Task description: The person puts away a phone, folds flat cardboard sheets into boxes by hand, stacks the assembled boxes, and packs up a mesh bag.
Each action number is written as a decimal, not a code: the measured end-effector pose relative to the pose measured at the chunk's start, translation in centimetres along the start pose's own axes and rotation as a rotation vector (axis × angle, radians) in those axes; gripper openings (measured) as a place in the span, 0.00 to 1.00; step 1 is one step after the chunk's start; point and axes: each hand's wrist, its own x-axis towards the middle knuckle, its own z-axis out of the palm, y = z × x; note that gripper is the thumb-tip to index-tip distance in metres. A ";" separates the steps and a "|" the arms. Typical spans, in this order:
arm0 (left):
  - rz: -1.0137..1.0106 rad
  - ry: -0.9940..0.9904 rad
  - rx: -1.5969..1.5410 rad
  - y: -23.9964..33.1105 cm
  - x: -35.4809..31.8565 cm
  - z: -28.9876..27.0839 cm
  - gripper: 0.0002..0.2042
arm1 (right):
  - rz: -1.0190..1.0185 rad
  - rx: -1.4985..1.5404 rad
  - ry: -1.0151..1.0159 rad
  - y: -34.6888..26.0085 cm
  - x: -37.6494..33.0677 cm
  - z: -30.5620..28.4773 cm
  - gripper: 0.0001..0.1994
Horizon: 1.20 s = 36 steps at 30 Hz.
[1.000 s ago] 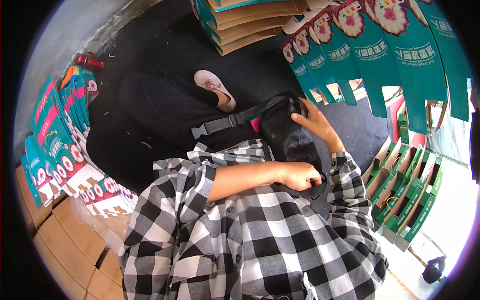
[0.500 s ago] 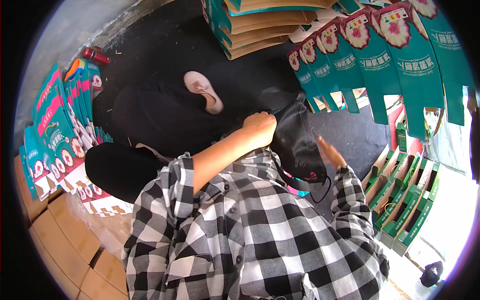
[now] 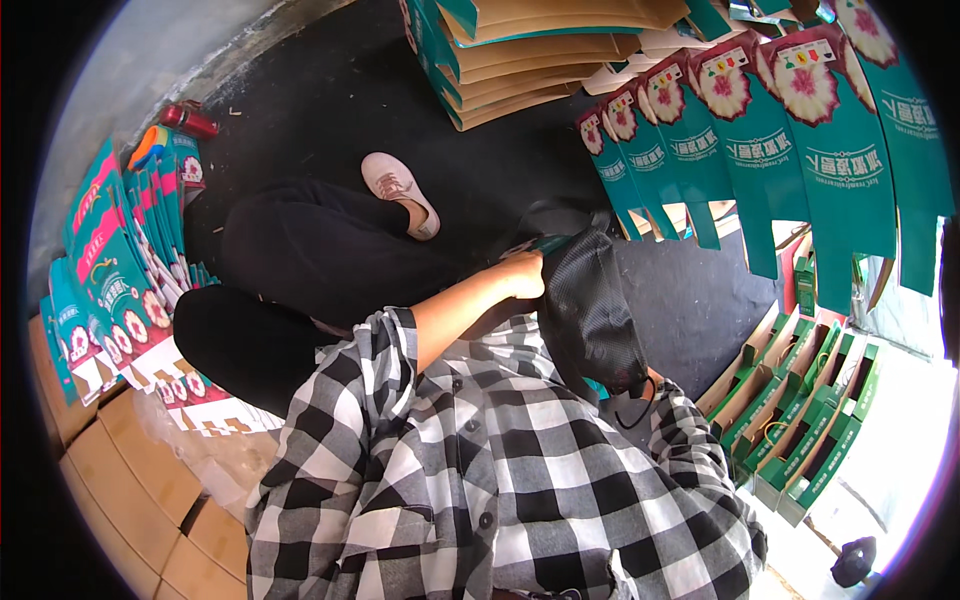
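The person is sitting on a black floor mat [image 3: 330, 90], and the left hand [image 3: 524, 275] is closing over the top edge of a black mesh bag [image 3: 590, 310], fingers curled round the rim in a grasp. The bag is lying directly in front of and just beyond that hand, touching it, with its long axis running from the hand's knuckles back toward the person's right hip, slightly tilted. A sliver of a teal thing [image 3: 551, 243] is showing right at the fingertips, at the bag's mouth; whether the fingers are pinching it too cannot be told.

The left forearm is reaching forward and across the body from a rolled checked sleeve [image 3: 380, 360], wrist bent down onto the bag.

The right hand is almost wholly hidden under the bag's lower end, near its cord; only a bit of skin is peeking out, so its grip cannot be told. The left hand is the one plainly on the bag's opening.

Beyond the hand, teal printed cartons [image 3: 760, 130] are standing in a leaning row, and folded flat cartons [image 3: 500, 50] are stacked farther off.
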 end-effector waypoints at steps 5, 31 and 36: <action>0.022 0.093 -0.081 -0.5 -1.4 -1.0 0.30 | 0.007 -0.003 -0.006 -0.6 -0.9 0.1 0.36; 0.254 0.608 -0.389 -1.4 -2.7 -8.9 0.26 | -0.177 0.174 -0.304 -11.6 2.9 0.5 0.32; 0.193 0.548 -0.258 -0.5 -3.0 -8.4 0.24 | -0.224 0.005 -0.249 -11.9 0.8 1.7 0.22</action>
